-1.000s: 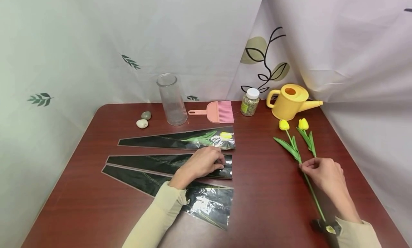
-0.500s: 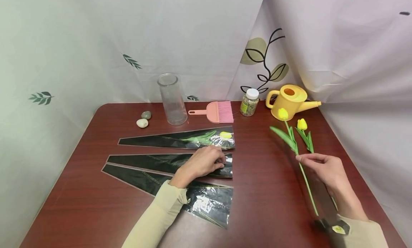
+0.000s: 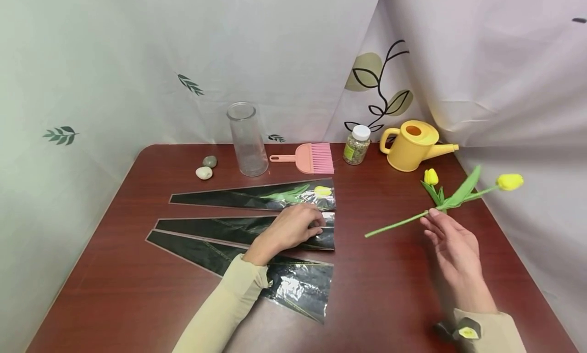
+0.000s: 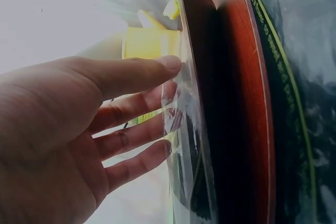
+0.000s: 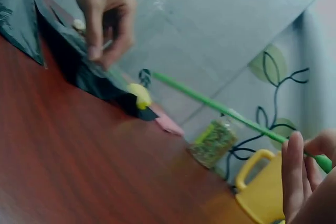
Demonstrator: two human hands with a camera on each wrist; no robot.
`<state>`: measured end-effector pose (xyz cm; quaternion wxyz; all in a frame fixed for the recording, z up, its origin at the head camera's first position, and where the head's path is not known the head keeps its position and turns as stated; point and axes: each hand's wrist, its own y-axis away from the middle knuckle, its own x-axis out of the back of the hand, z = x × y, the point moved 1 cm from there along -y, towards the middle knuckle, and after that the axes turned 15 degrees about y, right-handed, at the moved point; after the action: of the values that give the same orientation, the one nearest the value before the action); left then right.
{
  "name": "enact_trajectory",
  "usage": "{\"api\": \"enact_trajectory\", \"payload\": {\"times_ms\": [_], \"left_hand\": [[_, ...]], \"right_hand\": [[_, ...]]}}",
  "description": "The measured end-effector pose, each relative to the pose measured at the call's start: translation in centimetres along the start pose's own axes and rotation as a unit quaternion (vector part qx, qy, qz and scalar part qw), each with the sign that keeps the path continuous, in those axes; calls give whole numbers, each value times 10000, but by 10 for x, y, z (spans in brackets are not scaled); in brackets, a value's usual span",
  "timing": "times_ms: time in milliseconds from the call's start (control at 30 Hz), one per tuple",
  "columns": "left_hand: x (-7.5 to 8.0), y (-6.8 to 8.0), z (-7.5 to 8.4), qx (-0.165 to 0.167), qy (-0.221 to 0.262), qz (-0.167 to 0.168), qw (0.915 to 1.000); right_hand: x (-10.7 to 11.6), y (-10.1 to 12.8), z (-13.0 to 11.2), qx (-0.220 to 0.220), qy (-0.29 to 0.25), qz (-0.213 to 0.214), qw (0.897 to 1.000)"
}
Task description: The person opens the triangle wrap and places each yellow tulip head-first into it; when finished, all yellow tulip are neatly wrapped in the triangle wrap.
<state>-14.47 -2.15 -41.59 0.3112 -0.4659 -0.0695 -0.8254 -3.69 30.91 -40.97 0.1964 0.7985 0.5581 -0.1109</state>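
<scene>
My right hand (image 3: 451, 243) pinches the green stem of a yellow tulip (image 3: 509, 182) between thumb and fingers, above the table. Its stem's cut end points left and its bloom points right. In the right wrist view the stem (image 5: 220, 109) runs up and left from the fingers. My left hand (image 3: 293, 225) is at the wide end of the middle black-and-clear flower sleeve (image 3: 206, 229). In the left wrist view, thumb and fingertips pinch the sleeve's clear film (image 4: 184, 103) at its mouth. Another sleeve (image 3: 243, 196), farther back, has a yellow tulip (image 3: 322, 191) inside.
A third sleeve (image 3: 298, 287) lies nearest. Another tulip (image 3: 431, 177) lies on the right. Along the back stand a glass vase (image 3: 249, 144), a jar (image 3: 356, 148) and a yellow watering can (image 3: 408, 152). A pink brush with dustpan (image 3: 304, 158) and two stones (image 3: 204, 172) lie there.
My right hand has lifted the tulip and turned it, so the bloom swings from the back to the right and the stem end to the left. My left hand stays at the middle sleeve.
</scene>
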Motion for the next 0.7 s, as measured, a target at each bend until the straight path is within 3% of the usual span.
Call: {"api": "enact_trajectory", "payload": {"times_ms": [433, 567, 700], "left_hand": [[1, -2, 5, -42, 177, 344, 9992], [4, -1, 6, -11, 161, 454, 9988], [6, 0, 5, 33, 191, 480, 9987]], "right_hand": [[-45, 4, 49, -659, 303, 1168, 9905], [-55, 5, 52, -799, 306, 1286, 9880], [-51, 5, 45, -783, 307, 1334, 9875]]}}
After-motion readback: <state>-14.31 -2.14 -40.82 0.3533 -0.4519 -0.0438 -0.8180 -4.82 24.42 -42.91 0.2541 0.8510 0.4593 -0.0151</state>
